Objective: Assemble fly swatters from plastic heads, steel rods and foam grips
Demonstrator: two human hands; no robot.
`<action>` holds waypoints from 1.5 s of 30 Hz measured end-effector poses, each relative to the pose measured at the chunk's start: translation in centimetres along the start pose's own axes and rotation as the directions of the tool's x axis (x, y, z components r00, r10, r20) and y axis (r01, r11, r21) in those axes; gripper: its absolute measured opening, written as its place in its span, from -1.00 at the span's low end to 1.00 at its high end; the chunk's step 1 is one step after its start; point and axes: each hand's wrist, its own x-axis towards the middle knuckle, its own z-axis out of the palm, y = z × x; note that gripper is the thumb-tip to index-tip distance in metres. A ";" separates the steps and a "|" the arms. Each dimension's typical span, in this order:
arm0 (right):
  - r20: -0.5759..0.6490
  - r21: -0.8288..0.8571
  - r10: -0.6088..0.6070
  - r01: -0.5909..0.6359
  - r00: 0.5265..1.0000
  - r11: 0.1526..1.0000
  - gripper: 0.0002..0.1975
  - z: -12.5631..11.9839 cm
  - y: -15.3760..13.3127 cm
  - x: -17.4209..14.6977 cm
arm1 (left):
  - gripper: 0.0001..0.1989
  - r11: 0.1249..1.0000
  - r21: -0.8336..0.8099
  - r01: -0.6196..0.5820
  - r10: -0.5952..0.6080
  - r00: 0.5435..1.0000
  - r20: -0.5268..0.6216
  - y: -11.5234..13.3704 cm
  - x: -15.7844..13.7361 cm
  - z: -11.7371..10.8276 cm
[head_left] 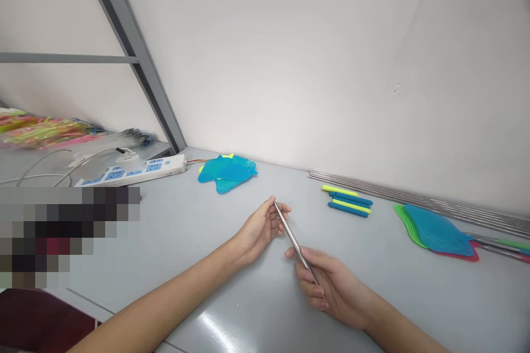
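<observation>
A thin, shiny metal rod (290, 233) slants between my two hands above the grey table. My left hand (260, 231) pinches its upper end between thumb and fingers. Lower down, my right hand (327, 281) is closed round the rod, the fingers curled beneath it. Beyond my right hand lie several yellow and blue handle grips (350, 201) side by side. Past my left hand is a small pile of blue and yellow fly swatter heads (228, 172).
A row of long metal rods (414, 198) lies along the wall. Fly swatters (439, 230) with blue, green and red heads rest at the right. A power strip (136, 171) with cables sits at the left, near a grey metal frame (136, 49) and colourful bagged items (53, 131).
</observation>
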 end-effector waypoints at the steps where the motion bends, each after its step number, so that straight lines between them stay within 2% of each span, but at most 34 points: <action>1: -0.004 -0.011 -0.015 0.015 1.000 1.000 -0.75 0.0 0.0 0.0 | -0.67 1.000 0.007 -0.013 0.013 1.000 -0.006 0.0 0.1 -0.1; 6: -0.012 -0.051 -0.079 0.078 0.997 0.996 -0.76 -0.3 0.0 0.2 | -0.65 0.991 0.082 -0.102 0.102 0.995 0.007 0.6 0.6 -0.7; 8: -0.045 -0.087 -0.168 0.163 0.985 0.983 -0.77 -0.2 0.2 0.3 | -0.64 0.954 0.212 -0.212 0.224 0.974 -0.031 0.9 0.9 -1.1; 9: -0.065 -0.115 -0.227 0.219 0.972 0.969 -0.77 -0.2 0.4 0.4 | -0.65 0.913 0.297 -0.279 0.309 0.949 -0.058 1.2 1.1 -1.2; 11: -0.101 -0.164 -0.334 0.316 0.937 0.935 -0.77 -0.1 0.6 0.5 | -0.70 0.799 0.452 -0.396 0.486 0.869 -0.098 1.8 1.5 -1.6; 15: -0.161 -0.157 -0.394 0.370 0.905 0.916 -0.75 -0.1 0.7 0.7 | -0.80 0.661 0.576 -0.481 0.648 0.752 -0.116 3.5 2.1 -2.7; 16: -0.179 -0.143 -0.394 0.373 0.901 0.917 -0.75 -0.2 0.7 0.7 | -0.79 0.618 0.623 -0.480 0.677 0.728 -0.111 4.0 2.2 -3.2; 17: -0.194 -0.131 -0.394 0.374 0.899 0.918 -0.75 -0.3 0.6 0.8 | -0.76 0.449 0.794 -0.410 0.743 0.665 -0.076 4.4 2.5 -3.7; 18: -0.208 -0.120 -0.393 0.375 0.896 0.919 -0.75 -0.4 0.6 0.8 | -0.73 0.274 0.920 -0.282 0.778 0.628 -0.039 4.8 2.8 -4.4; 19: -0.217 -0.112 -0.391 0.375 0.895 0.920 -0.75 -0.5 0.6 0.9 | -0.69 0.235 0.944 -0.232 0.788 0.613 -0.046 5.1 3.1 -5.1; 22: -0.213 -0.102 -0.387 0.374 0.897 0.922 -0.75 -0.8 0.6 1.0 | -0.51 0.155 0.982 -0.109 0.790 0.611 -0.057 5.6 4.2 -7.7; 24: -0.193 -0.105 -0.382 0.368 0.904 0.924 -0.76 -0.9 0.6 1.0 | -0.42 -0.075 0.974 0.215 0.746 0.661 -0.089 5.7 4.8 -9.1; 26: -0.180 -0.107 -0.373 0.359 0.910 0.927 -0.75 -1.0 0.6 1.0 | -0.38 -0.110 0.954 0.280 0.734 0.669 -0.112 5.7 5.2 -10.1; 33: -0.172 -0.104 -0.362 0.348 0.916 0.931 -0.74 -1.1 0.6 1.1 | -0.48 -0.146 0.942 0.303 0.742 0.664 -0.099 6.0 5.1 -9.8; 40: -0.162 -0.097 -0.346 0.334 0.924 0.938 -0.75 -1.1 0.7 0.8 | -0.34 -0.152 0.940 0.305 0.759 0.645 -0.086 5.7 4.9 -9.9; 45: -0.165 -0.090 -0.342 0.331 0.925 0.939 -0.75 -1.0 0.6 0.8 | -0.48 -0.147 0.945 0.291 0.745 0.661 -0.088 5.6 5.0 -10.2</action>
